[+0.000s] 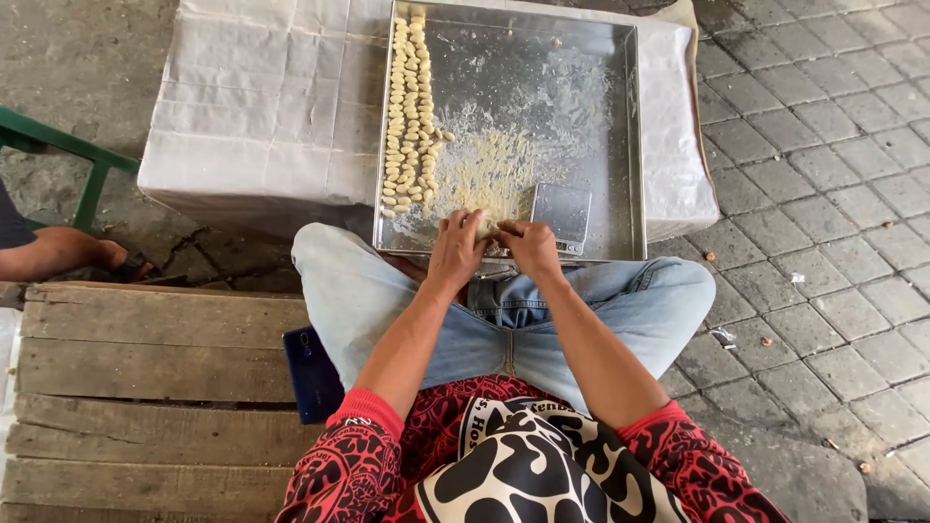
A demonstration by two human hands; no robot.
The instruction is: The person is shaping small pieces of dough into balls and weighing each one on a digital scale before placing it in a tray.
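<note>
Both hands meet at the near edge of the square metal tray. The left hand and right hand are curled, fingers closed together around a small pale lump of dough pinched between them. Rows of shaped dough pieces line the tray's left edge; a flat metal scraper lies just beside the right hand.
</note>
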